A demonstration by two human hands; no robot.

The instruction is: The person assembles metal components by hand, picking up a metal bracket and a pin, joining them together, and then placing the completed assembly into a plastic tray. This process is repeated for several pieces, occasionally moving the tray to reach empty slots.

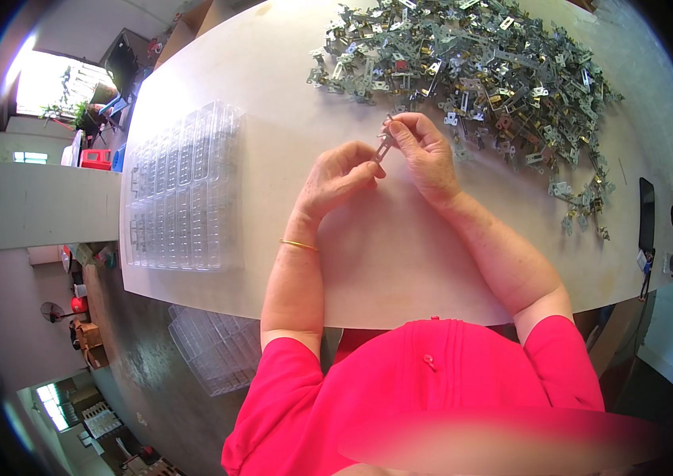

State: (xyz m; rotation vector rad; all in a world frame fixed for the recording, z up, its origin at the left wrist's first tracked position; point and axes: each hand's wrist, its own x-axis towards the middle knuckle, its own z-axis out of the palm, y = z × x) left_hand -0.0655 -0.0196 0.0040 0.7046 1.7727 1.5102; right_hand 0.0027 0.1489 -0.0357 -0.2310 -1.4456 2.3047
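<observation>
A small metal bracket (384,146) is held between my two hands, above the middle of the table. My left hand (342,176) pinches its lower end between thumb and fingers. At its upper end, my right hand (425,155) grips it with thumb and forefinger. Parts of the bracket are hidden by the fingertips. Just beyond my hands spreads a large heap of loose metal brackets (463,67), grey with some brass-coloured pieces. A few of them trail off from the heap toward the right.
Clear plastic compartment trays (186,190) lie stacked on the left of the white table (289,63). More clear trays (217,345) sit below the table's near edge. A dark phone-like object (647,214) lies at the right edge. A red stool (96,159) stands off to the left.
</observation>
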